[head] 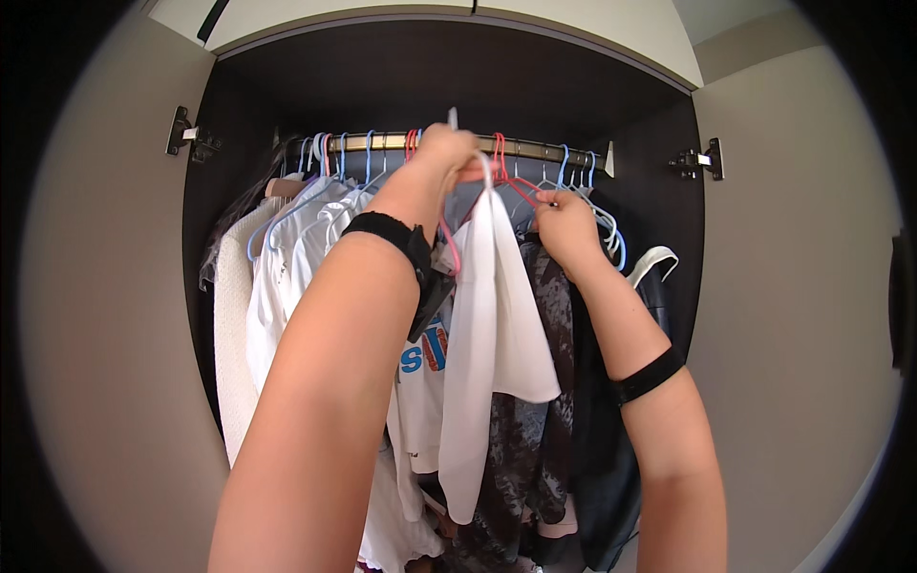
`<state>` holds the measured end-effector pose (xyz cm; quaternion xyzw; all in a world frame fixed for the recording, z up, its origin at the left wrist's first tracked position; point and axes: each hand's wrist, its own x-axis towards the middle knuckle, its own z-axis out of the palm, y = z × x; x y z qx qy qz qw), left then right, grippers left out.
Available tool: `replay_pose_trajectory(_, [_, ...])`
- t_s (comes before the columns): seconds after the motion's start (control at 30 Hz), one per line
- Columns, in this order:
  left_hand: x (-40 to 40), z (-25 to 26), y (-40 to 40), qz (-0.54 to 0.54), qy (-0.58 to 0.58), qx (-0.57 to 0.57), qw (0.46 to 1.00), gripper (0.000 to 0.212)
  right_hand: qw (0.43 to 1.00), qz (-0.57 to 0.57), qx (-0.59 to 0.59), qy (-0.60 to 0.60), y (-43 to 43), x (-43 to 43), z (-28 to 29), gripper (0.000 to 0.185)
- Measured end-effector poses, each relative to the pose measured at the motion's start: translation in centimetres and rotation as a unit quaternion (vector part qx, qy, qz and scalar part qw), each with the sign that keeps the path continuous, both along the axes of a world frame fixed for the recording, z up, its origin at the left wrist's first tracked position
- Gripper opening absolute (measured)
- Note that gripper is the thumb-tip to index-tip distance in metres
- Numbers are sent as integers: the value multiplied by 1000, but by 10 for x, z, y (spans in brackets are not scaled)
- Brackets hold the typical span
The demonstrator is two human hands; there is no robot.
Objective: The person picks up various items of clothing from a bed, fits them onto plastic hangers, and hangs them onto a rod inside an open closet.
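Observation:
My left hand (pixel 450 152) is raised before the clothes rail (pixel 530 149), its fingers closed on a white hanger (pixel 488 172). From that hanger hangs a white garment (pixel 494 301) with loose panels. My right hand (pixel 569 223) grips the shoulder of a red hanger (pixel 526 192) to the right. Below the right hand hangs a dark mottled garment (pixel 548 301). A pink hanger (pixel 450 247) shows beneath my left wrist. Part of a white shirt with blue and red lettering (pixel 423 401) is visible behind my left forearm.
White shirts (pixel 290 222) and a cream knit garment (pixel 233 308) hang at the left. Dark clothes (pixel 605 430) hang at the right. The wardrobe doors stand open at both sides, the left door (pixel 107 286) and the right door (pixel 795 286), with metal hinges (pixel 706 159).

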<state>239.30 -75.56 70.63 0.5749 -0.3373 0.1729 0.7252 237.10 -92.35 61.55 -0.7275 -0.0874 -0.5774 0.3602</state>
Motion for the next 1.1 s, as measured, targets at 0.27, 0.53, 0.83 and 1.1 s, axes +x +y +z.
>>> replay_pose_trajectory(0.27, [26, -53, 8, 106, -16, 200, 974, 50, 982, -40, -160, -96, 24, -53, -31, 23])
replay_pose_trajectory(0.53, [-40, -82, 1, 175, -51, 194, 964, 18, 960, -152, -173, -162, 28, -60, -46, 36])
replay_pose_trajectory(0.83, [-25, -61, -20, 384, -122, 505, 763, 13, 935, -223, -233, -151, 24, -34, -43, 29])
replay_pose_trajectory(1.1, [-58, -145, 6, 331, -357, 219, 845, 73, 956, -162, -195, -145, 38, -74, -90, 70])
